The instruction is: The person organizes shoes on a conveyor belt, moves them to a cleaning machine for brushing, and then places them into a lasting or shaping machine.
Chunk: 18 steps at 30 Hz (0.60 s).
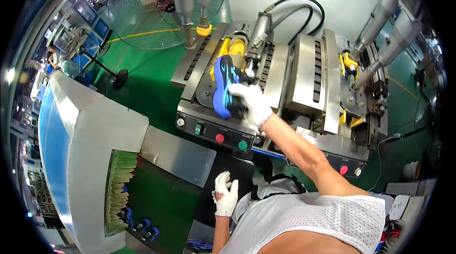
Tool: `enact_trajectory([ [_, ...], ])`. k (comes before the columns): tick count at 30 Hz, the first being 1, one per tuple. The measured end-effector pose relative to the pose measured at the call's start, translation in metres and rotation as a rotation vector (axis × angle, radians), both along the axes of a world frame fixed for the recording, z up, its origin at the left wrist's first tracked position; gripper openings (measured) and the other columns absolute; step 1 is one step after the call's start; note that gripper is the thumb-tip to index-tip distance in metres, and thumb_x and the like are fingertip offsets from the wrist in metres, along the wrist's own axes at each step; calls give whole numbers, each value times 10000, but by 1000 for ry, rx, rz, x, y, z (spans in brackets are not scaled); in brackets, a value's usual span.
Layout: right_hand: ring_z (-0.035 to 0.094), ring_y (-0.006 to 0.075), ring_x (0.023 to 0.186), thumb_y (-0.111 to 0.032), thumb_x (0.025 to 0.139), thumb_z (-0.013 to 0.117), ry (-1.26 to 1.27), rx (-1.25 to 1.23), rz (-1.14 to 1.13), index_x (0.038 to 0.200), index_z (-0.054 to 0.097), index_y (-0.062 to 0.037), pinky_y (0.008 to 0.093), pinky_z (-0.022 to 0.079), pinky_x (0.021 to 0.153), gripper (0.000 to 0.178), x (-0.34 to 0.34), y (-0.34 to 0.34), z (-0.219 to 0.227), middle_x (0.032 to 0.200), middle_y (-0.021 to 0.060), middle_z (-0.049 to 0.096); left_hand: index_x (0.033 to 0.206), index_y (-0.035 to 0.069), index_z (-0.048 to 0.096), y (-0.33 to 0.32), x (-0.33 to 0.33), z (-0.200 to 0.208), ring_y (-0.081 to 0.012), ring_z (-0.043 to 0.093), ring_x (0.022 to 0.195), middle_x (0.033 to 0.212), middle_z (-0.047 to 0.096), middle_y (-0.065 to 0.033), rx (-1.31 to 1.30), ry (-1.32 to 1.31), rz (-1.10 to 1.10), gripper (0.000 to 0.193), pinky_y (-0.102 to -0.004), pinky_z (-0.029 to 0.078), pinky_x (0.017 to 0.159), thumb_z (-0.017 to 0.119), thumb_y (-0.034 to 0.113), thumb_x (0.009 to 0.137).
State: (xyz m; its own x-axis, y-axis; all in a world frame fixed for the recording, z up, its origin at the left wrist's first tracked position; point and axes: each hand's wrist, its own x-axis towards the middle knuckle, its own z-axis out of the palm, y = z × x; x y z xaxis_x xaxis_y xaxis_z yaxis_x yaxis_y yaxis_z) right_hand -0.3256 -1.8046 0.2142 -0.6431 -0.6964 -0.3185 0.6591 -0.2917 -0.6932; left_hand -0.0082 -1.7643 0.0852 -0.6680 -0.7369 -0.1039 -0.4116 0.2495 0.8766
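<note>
A blue and black sports shoe [224, 88] is tilted on the left station of a metal machine, its blue sole facing left. My right hand [254, 104], in a white knitted glove, is closed on the shoe's right side; some of its fingers are hidden. Just beyond the shoe are yellow pads [237, 46] on the machine. Low in front of my body, my left hand [225, 194] wears a matching glove with a dark stain. Its fingers are apart and slightly bent, with nothing in them, near a dark surface [204, 209].
Below the shoe runs a control panel [213, 133] with red and green buttons. A second station [351, 97] stands to the right. At left, a white machine [95, 126] has a strip-curtained opening, with several blue shoes [142, 225] beside it. A large fan [164, 2] stands behind.
</note>
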Motion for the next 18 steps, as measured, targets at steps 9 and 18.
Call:
enact_trajectory([
  [9,683,327,1138,-253,811,690,744,1153,-295,1215,703,-23,398,528,967,465,-206,-186,-150,1231,216,707,1296,-15,581,-7,42,-35,-284,688,1033,1273,597,-178,52,-90,283,405,-384,569,889,693,153,945],
  [18,693,290,1108,-325,834,636,874,1483,-122,1108,739,-126,433,544,924,354,-226,-253,-201,1171,104,725,1287,-10,588,-15,68,-66,-276,700,1056,1242,632,-183,199,-184,625,385,-386,556,915,685,142,947],
])
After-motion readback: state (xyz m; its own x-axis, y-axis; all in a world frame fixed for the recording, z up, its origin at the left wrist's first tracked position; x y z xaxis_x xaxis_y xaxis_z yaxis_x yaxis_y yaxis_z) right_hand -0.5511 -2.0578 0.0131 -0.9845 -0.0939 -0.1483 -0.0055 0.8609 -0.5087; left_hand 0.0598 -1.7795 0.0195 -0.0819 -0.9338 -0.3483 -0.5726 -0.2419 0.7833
